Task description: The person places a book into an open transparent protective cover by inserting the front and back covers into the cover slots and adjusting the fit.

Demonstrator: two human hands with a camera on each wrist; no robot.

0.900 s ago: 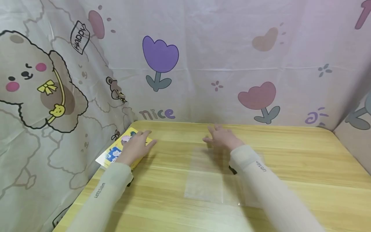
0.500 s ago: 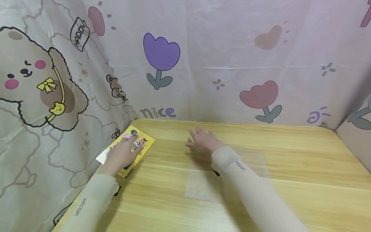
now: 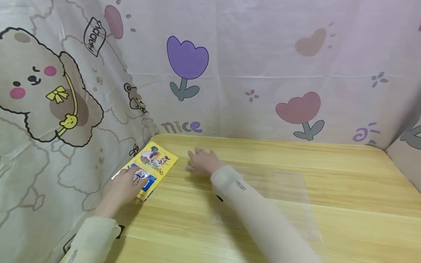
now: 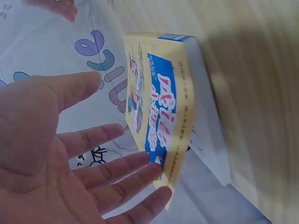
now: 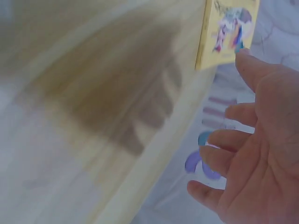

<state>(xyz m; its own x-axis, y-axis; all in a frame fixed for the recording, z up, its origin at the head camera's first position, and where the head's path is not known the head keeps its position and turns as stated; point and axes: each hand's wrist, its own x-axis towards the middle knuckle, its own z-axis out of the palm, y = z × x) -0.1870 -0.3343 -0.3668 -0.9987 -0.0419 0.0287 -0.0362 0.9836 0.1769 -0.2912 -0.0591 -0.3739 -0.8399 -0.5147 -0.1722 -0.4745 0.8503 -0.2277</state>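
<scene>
A thick yellow book [image 3: 164, 160] with a blue title panel and colourful figures on its cover lies flat at the table's left edge. My left hand [image 3: 123, 186] is over the book's near left part, fingers spread. In the left wrist view the fingers of the left hand [image 4: 93, 158] are extended beside the book [image 4: 161, 107]; whether they touch it I cannot tell. To the right of the book my right hand [image 3: 203, 161] hovers above the table, holding nothing. The right wrist view shows the right hand [image 5: 254, 144] with its fingers apart and the book [image 5: 229, 32] beyond its thumb.
Clear plastic sheets or sleeves [image 3: 292, 197] lie on the wooden table [image 3: 355, 182], partly under the right forearm. A printed cloth [image 3: 236, 47] hangs behind the table and along its left side.
My right hand has moved left across the table toward the book. My left hand has drawn back toward the book's near left part, uncovering more of the cover. The book stays in place.
</scene>
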